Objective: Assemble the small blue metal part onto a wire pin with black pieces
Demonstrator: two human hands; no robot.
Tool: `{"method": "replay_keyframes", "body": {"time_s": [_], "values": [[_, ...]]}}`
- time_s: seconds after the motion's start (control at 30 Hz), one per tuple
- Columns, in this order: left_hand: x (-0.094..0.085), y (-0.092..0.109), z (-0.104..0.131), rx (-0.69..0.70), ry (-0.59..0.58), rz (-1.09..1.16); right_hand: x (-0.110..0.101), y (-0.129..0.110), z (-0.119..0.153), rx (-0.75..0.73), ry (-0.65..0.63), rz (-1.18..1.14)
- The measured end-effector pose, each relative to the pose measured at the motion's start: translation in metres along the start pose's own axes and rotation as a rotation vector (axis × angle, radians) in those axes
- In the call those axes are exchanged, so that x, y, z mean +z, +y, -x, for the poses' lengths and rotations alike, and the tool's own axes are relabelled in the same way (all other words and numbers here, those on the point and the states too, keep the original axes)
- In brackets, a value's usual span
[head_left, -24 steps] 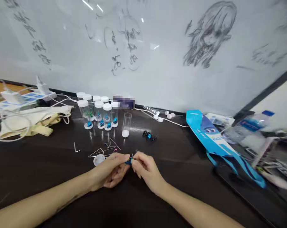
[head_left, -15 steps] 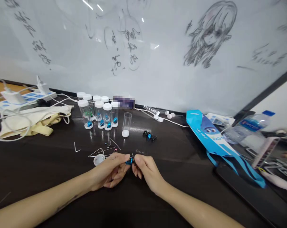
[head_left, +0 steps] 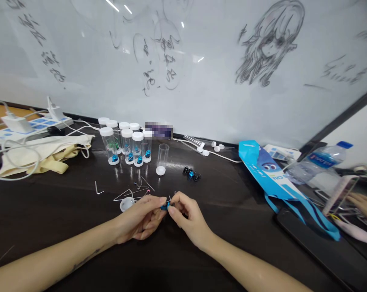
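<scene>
My left hand (head_left: 148, 217) is closed, pinching a small blue metal part (head_left: 164, 207) between thumb and fingers. From the other side my right hand (head_left: 188, 215) is closed at the same part, its thumb and index finger on the near end. A short thin metal rod (head_left: 169, 198) sticks up just behind the part. My fingers hide most of it. Left of my left hand lie a white round cap (head_left: 127, 204) and several bent wires and hex keys (head_left: 144, 184). Beyond my hands are a clear tube (head_left: 163, 156) standing on its white cap and a pile of black and blue small parts (head_left: 191, 174).
Several white-capped tubes (head_left: 137, 150) with blue parts inside stand at the back left. A cloth bag (head_left: 46, 152) and a power strip (head_left: 37, 123) lie farther left. On the right are a blue paper bag (head_left: 262, 174), a water bottle (head_left: 320, 162) and another person's hand (head_left: 364, 207).
My right thumb has slid down and its index finger has lifted and curled over the blue part. The other person's hand at the right edge has come further into view. My left hand stays put.
</scene>
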State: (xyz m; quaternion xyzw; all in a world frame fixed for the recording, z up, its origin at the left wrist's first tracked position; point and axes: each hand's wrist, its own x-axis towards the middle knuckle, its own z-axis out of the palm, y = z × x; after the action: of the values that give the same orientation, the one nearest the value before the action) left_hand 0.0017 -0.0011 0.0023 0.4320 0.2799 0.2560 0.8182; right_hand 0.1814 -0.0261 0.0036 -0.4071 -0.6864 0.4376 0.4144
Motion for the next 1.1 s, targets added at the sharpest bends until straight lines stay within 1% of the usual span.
{"method": "replay_keyframes", "body": {"time_s": [0.17,0.37,0.6,0.8,0.93,1.1], "values": [[-0.0006,-0.0021,-0.0012,0.000,-0.019,-0.018,-0.0015,0.0015,-0.0021,-0.005,-0.052,-0.011],[-0.0002,-0.0018,0.0001,-0.007,-0.014,-0.039,-0.0008,0.0010,-0.0009,-0.017,-0.034,0.017],[-0.0003,-0.0010,-0.0002,-0.006,-0.004,0.000,-0.0011,0.0017,-0.0005,0.009,-0.025,0.009],[-0.0014,-0.0025,-0.0007,-0.012,-0.013,-0.001,-0.0020,0.0002,0.0005,0.018,-0.042,-0.023],[-0.0022,-0.0045,-0.0006,-0.007,-0.021,-0.030,-0.0018,0.0025,0.0004,0.015,-0.075,-0.045],[-0.0015,-0.0033,-0.0001,-0.005,-0.026,-0.032,-0.0010,0.0047,-0.0011,0.079,-0.095,-0.084]]}}
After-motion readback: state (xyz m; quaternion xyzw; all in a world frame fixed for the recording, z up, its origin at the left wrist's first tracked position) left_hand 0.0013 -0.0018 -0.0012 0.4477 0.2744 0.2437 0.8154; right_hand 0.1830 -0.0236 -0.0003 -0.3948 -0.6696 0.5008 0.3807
